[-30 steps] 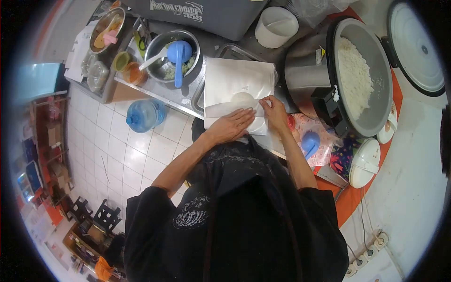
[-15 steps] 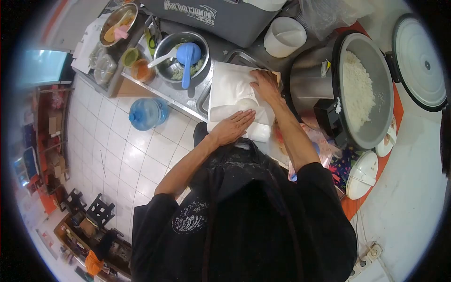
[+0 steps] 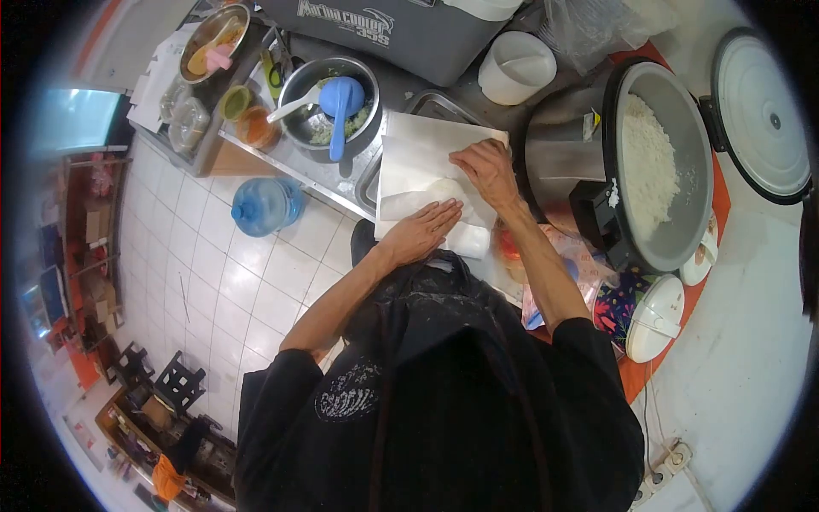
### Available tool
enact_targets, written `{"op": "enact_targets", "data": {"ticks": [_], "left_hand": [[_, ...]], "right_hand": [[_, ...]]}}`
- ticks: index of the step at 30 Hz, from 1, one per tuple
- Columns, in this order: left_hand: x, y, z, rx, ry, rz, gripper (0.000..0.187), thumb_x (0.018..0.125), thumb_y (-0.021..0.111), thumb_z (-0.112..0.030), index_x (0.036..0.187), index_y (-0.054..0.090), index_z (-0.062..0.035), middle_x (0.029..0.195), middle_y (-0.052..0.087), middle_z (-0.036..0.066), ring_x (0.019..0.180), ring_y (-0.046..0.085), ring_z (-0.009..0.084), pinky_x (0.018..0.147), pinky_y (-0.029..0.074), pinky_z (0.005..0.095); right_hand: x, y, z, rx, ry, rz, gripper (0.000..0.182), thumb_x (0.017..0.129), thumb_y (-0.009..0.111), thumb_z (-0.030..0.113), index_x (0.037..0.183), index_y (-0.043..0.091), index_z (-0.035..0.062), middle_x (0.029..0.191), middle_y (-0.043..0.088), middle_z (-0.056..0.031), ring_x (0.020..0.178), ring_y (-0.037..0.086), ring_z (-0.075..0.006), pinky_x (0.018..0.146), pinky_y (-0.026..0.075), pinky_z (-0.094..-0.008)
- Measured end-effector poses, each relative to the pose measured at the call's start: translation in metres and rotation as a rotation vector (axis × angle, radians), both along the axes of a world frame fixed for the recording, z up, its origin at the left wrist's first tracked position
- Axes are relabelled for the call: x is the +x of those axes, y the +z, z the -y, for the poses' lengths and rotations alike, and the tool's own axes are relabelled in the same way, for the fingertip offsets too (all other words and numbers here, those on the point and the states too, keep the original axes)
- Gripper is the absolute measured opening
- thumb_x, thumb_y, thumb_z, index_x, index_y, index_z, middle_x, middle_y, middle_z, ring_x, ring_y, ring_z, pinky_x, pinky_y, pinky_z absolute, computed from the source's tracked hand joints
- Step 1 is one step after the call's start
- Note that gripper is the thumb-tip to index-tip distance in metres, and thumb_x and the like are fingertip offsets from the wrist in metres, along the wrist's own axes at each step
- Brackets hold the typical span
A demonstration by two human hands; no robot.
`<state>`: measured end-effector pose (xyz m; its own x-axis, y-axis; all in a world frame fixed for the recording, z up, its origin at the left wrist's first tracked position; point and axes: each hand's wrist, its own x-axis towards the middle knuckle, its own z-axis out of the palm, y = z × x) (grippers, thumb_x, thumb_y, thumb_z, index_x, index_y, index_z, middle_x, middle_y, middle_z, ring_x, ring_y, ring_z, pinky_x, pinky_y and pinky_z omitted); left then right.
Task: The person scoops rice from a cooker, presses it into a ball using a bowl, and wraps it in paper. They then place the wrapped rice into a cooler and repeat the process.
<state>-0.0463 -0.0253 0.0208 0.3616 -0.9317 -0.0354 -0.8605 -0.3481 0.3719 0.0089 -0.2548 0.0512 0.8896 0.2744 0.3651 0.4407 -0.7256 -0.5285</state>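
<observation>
My left hand point(image 3: 422, 230) lies flat, fingers stretched, over the lower part of white wrapping paper point(image 3: 418, 154). Just beyond its fingertips, a rounded white bulge point(image 3: 444, 189) shows at the folded part of the paper. A small white roll or folded packet point(image 3: 468, 241) sits beside that hand, near my body. Over the paper's upper right area is my right hand point(image 3: 488, 171), its fingers curled together with the tips pointing left. I cannot tell whether those fingertips pinch anything.
A large cooker of white rice point(image 3: 653, 171) stands open at the right. Up left are a metal bowl point(image 3: 294, 94) with a blue scoop point(image 3: 341, 98), plus small sauce tubs point(image 3: 256, 126). A white container point(image 3: 516, 68) and a grey cooler box point(image 3: 401, 38) stand behind.
My right hand has gone from lying spread on the paper to curled fingers, slightly nearer my body. The paper's upper part looks smoother. My left hand stays in place.
</observation>
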Motion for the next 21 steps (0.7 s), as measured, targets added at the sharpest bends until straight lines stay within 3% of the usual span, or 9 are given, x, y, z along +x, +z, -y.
{"op": "enact_targets", "data": {"ticks": [2, 5, 11, 13, 17, 19, 21], "left_hand": [[0.0, -0.003, -0.001, -0.008, 0.008, -0.007, 0.06, 0.101, 0.052, -0.025, 0.152, 0.035, -0.0004, 0.164, 0.028, 0.014, 0.154, 0.023, 0.0249, 0.126, 0.02, 0.0397], [0.0, -0.008, -0.002, -0.072, -0.001, -0.026, 0.063, 0.096, 0.057, -0.02, 0.151, 0.036, 0.0034, 0.164, 0.027, 0.016, 0.154, 0.023, 0.0261, 0.126, 0.021, 0.04], [-0.002, -0.002, -0.004, -0.106, 0.017, -0.09, 0.057, 0.094, 0.058, -0.016, 0.145, 0.043, 0.0045, 0.15, 0.046, 0.018, 0.143, 0.041, 0.0292, 0.121, 0.03, 0.0412], [-0.002, 0.008, -0.009, -0.158, 0.036, -0.105, 0.053, 0.093, 0.063, -0.017, 0.142, 0.049, 0.0005, 0.145, 0.052, 0.018, 0.135, 0.049, 0.0328, 0.119, 0.034, 0.0437], [-0.014, 0.01, -0.038, -0.237, -0.023, -0.238, 0.057, 0.088, 0.07, -0.016, 0.14, 0.052, 0.0002, 0.142, 0.054, 0.017, 0.132, 0.051, 0.0349, 0.117, 0.036, 0.0452], [-0.006, 0.032, -0.031, -0.354, 0.062, 0.014, 0.066, 0.081, 0.073, -0.016, 0.139, 0.049, 0.0045, 0.142, 0.052, 0.019, 0.139, 0.044, 0.0322, 0.117, 0.035, 0.0444], [0.013, 0.055, -0.012, -0.252, 0.092, 0.013, 0.07, 0.082, 0.074, -0.02, 0.142, 0.047, 0.0026, 0.147, 0.048, 0.018, 0.143, 0.04, 0.0326, 0.12, 0.031, 0.0459]], "right_hand": [[-0.014, 0.007, 0.001, -0.017, 0.088, -0.044, 0.018, 0.083, 0.072, 0.012, 0.1, 0.07, 0.0083, 0.094, 0.065, -0.0073, 0.094, 0.061, -0.0275, 0.09, 0.046, -0.0396], [-0.039, 0.006, -0.003, -0.012, 0.098, -0.042, 0.018, 0.081, 0.073, 0.011, 0.099, 0.07, 0.0076, 0.095, 0.063, -0.0072, 0.095, 0.06, -0.0279, 0.09, 0.046, -0.04], [-0.08, 0.004, -0.012, -0.031, -0.012, -0.098, 0.018, 0.081, 0.074, 0.011, 0.099, 0.07, 0.0082, 0.096, 0.061, -0.0067, 0.098, 0.059, -0.0287, 0.09, 0.045, -0.0404], [-0.09, 0.004, -0.02, -0.028, -0.052, -0.097, 0.018, 0.081, 0.074, 0.011, 0.098, 0.07, 0.0083, 0.095, 0.062, -0.0065, 0.098, 0.059, -0.0286, 0.09, 0.045, -0.0405], [-0.102, -0.001, -0.035, -0.019, -0.142, -0.13, 0.018, 0.081, 0.074, 0.009, 0.098, 0.07, 0.0083, 0.094, 0.062, -0.0061, 0.096, 0.059, -0.0279, 0.087, 0.045, -0.0414], [-0.107, -0.002, -0.042, -0.021, -0.179, -0.137, 0.016, 0.081, 0.073, 0.009, 0.097, 0.07, 0.0082, 0.094, 0.062, -0.0062, 0.094, 0.059, -0.0278, 0.086, 0.045, -0.0415], [-0.109, -0.006, -0.049, -0.025, -0.21, -0.136, 0.015, 0.082, 0.072, 0.009, 0.096, 0.07, 0.0081, 0.093, 0.062, -0.0062, 0.093, 0.059, -0.0276, 0.085, 0.045, -0.0417]]}}
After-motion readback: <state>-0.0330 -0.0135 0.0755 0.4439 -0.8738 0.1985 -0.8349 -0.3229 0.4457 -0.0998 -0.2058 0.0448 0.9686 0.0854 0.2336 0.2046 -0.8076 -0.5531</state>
